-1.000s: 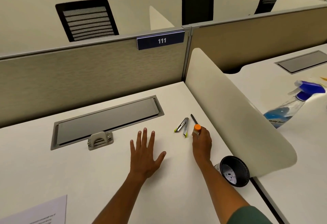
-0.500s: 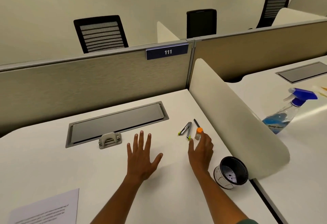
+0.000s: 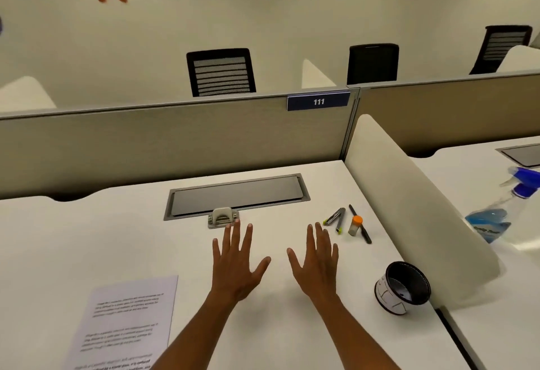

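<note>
My left hand (image 3: 235,264) and my right hand (image 3: 317,261) lie flat on the white desk (image 3: 277,326), palms down, fingers spread, holding nothing. To the right of my right hand lies a small glue stick with an orange cap (image 3: 355,225). A black pen (image 3: 361,225) lies just beyond it, and two grey markers with green tips (image 3: 336,219) lie nearer my fingers. A black pen cup (image 3: 404,288) lies tipped on its side at the desk's right edge.
A printed sheet (image 3: 125,320) lies at the lower left. A grey cable tray lid (image 3: 236,195) with a small stapler-like object (image 3: 222,217) is ahead. A curved white divider (image 3: 409,212) bounds the right side; a blue spray bottle (image 3: 496,217) stands beyond it.
My right hand let go of the orange-capped glue stick and drew back left to lie flat beside my left hand. The view tilted up, showing more wall.
</note>
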Motion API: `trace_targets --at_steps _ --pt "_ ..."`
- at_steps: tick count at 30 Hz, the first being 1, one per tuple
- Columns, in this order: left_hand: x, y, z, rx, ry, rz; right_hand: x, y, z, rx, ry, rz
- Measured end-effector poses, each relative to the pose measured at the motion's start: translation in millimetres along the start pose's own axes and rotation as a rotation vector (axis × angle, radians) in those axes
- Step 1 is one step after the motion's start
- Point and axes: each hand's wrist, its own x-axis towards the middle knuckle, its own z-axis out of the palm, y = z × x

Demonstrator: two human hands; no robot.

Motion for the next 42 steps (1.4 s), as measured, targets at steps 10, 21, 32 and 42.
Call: trace_targets --at_steps 10,21,32,42 --pt "-51 -67 -18 0.079 0.019 -0.098 -31 -79 20 -0.081 -0.120 -0.217" --pt "-109 -171 -40 0.026 0.032 -0.137 -87 -177 41 -0.139 -0.178 -0.273" --pt "-150 -283 -69 0.030 0.019 -0.113 -131 -270 56 -0.170 -0.168 -0.247" --pt "-185 -335 -70 -0.052 -0.037 -0.133 -161 -300 75 -0.173 -0.221 -0.244"
